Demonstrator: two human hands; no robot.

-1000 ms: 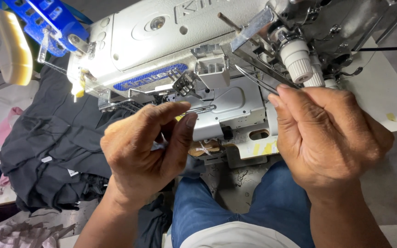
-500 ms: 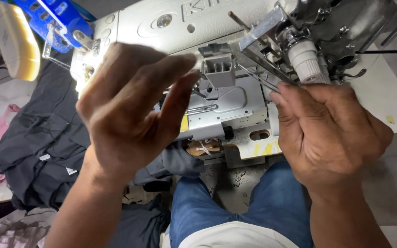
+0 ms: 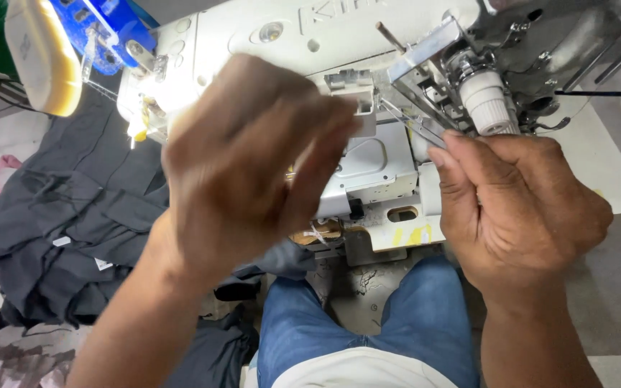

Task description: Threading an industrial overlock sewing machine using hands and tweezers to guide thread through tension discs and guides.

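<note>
A seated person's right hand pinches a thin metal tool against the white industrial sewing machine, while the blurred left hand hovers open before it; dark grey fabric lies left.

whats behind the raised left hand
Behind the left hand is the white sewing machine; its body shows above and its pale base to the right. The part directly behind the hand is covered. The right hand is at the metal guides.

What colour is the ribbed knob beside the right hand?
White; the ribbed knob shows best in the head view.
</note>
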